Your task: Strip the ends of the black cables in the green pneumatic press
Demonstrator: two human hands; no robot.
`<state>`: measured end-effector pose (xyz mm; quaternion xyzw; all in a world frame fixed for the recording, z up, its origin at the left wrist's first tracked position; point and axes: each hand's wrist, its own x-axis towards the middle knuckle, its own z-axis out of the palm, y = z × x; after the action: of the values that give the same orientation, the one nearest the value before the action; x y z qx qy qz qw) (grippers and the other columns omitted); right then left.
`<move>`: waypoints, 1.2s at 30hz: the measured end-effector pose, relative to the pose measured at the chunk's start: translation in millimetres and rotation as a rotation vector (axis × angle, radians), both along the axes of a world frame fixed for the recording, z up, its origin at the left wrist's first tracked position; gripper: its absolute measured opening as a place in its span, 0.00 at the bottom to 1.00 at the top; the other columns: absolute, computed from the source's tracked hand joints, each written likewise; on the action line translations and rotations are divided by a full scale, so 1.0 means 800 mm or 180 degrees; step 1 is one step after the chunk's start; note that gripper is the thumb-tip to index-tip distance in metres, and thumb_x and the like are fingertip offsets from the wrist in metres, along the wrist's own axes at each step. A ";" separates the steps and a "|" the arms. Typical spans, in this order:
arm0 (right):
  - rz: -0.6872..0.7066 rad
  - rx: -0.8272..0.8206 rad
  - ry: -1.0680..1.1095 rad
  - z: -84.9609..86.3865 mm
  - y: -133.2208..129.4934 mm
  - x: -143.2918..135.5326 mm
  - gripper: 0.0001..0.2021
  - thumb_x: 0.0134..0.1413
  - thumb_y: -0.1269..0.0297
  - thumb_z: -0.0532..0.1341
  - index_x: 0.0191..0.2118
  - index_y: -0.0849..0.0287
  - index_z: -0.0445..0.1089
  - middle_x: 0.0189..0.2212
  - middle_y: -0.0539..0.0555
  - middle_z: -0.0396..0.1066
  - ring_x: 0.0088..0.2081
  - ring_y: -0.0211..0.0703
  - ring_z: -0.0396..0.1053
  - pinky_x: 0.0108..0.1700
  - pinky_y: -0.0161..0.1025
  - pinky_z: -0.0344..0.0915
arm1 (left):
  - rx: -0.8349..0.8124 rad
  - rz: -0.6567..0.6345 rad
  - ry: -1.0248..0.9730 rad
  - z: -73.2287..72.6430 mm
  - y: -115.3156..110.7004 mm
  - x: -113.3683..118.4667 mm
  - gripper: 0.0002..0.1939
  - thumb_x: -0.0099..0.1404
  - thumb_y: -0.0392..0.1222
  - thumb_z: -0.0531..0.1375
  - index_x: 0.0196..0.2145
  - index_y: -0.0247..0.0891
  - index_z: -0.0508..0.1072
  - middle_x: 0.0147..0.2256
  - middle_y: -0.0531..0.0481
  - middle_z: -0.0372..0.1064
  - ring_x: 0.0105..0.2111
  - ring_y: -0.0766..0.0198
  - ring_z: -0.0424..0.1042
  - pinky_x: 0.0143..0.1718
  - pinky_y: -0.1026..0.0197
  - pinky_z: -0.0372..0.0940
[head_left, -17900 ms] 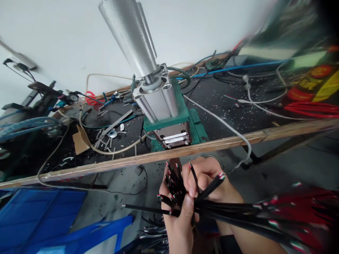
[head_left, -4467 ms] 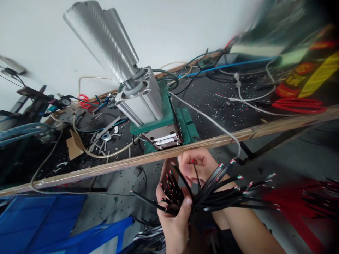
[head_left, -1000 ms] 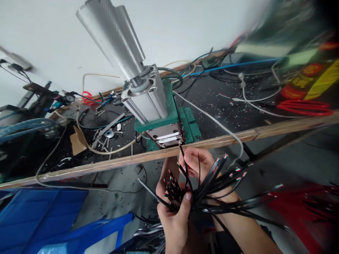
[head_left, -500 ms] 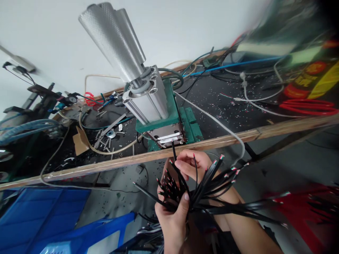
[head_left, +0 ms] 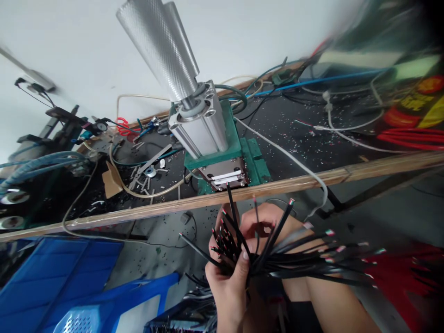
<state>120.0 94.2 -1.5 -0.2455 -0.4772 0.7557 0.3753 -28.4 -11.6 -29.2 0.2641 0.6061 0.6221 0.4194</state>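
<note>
My left hand (head_left: 227,282) is closed round a thick bundle of black cables (head_left: 274,260), thumb across the front. Red, green and white wire ends show at many of the tips. One black cable (head_left: 231,203) rises from the bundle, its tip at the white jaws (head_left: 227,178) of a pneumatic press (head_left: 211,134). Just behind the upright cables is my right hand (head_left: 265,219), its fingers curled together. Cables partly cover those fingers, and what they pinch is hidden.
The press stands on a green base at the wooden edge (head_left: 294,184) of a dark, scrap-strewn bench. A grey cord (head_left: 287,150) loops over that edge. Below left are a blue stool (head_left: 138,293) and blue panels (head_left: 58,273); a red surface (head_left: 398,277) lies at right.
My right hand has drawn back from the cable at the press and curled its fingers. Several cables on the right have swung down and outward. The view has shifted slightly.
</note>
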 end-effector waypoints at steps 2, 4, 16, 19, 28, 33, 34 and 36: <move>0.0184 0.0098 -0.0037 0.001 0.008 0.000 0.06 0.43 0.65 0.82 0.29 0.54 0.86 0.24 0.49 0.75 0.25 0.40 0.66 0.30 0.35 0.66 | 0.0001 0.0058 -0.0010 0.002 0.001 0.001 0.21 0.53 0.54 0.85 0.34 0.39 0.84 0.32 0.46 0.82 0.41 0.45 0.86 0.52 0.48 0.80; 0.0263 0.0144 -0.0043 0.003 0.013 -0.002 0.07 0.42 0.67 0.82 0.26 0.55 0.85 0.23 0.49 0.75 0.25 0.41 0.66 0.29 0.36 0.65 | 0.0001 0.0103 -0.0012 0.002 0.001 0.002 0.23 0.51 0.55 0.85 0.34 0.39 0.85 0.32 0.47 0.82 0.41 0.46 0.86 0.51 0.49 0.81; -0.0219 -0.0281 -0.0049 0.017 -0.009 -0.003 0.06 0.47 0.67 0.81 0.26 0.55 0.85 0.21 0.49 0.74 0.23 0.39 0.65 0.26 0.34 0.58 | -0.0078 0.0541 0.0111 -0.015 -0.018 0.001 0.27 0.50 0.58 0.86 0.37 0.36 0.87 0.27 0.49 0.82 0.22 0.64 0.75 0.26 0.66 0.72; -0.0544 -0.0426 0.0056 0.023 -0.005 -0.010 0.07 0.52 0.64 0.79 0.28 0.56 0.83 0.16 0.48 0.71 0.18 0.38 0.63 0.22 0.34 0.56 | -0.0002 0.0560 0.0070 -0.010 -0.021 0.009 0.28 0.48 0.57 0.87 0.39 0.37 0.88 0.32 0.44 0.85 0.33 0.53 0.85 0.34 0.62 0.78; -0.1303 -0.0228 0.0662 0.030 0.007 -0.031 0.15 0.62 0.51 0.78 0.33 0.57 0.82 0.19 0.46 0.70 0.19 0.31 0.62 0.22 0.29 0.54 | 0.0101 0.1210 -0.0072 -0.014 -0.034 0.039 0.27 0.45 0.49 0.88 0.34 0.40 0.80 0.31 0.51 0.85 0.28 0.55 0.85 0.35 0.57 0.82; -0.1037 -0.0036 0.0143 0.031 0.001 -0.032 0.16 0.65 0.52 0.74 0.32 0.59 0.82 0.19 0.46 0.68 0.21 0.33 0.63 0.25 0.31 0.58 | 0.0172 0.1227 -0.0033 -0.014 -0.028 0.039 0.26 0.45 0.56 0.87 0.30 0.38 0.82 0.25 0.52 0.83 0.23 0.62 0.81 0.29 0.67 0.77; -0.1062 -0.0008 0.0055 0.034 0.001 -0.033 0.16 0.65 0.53 0.73 0.31 0.59 0.81 0.18 0.46 0.68 0.21 0.34 0.63 0.25 0.31 0.58 | 0.0184 0.1224 -0.0028 -0.015 -0.027 0.039 0.26 0.45 0.57 0.87 0.29 0.38 0.82 0.25 0.51 0.83 0.22 0.62 0.81 0.29 0.67 0.77; -0.1197 0.0052 -0.0084 0.040 -0.001 -0.038 0.15 0.63 0.54 0.72 0.29 0.59 0.79 0.16 0.46 0.67 0.20 0.35 0.62 0.24 0.33 0.58 | 0.0163 0.1248 -0.0003 -0.016 -0.029 0.038 0.26 0.44 0.54 0.88 0.29 0.38 0.83 0.25 0.51 0.83 0.23 0.62 0.81 0.29 0.67 0.77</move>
<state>89.8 93.6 30.5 -0.3373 -0.4339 0.6651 0.5056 2.0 -34.6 -42.3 0.1513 0.6298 0.7071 0.2836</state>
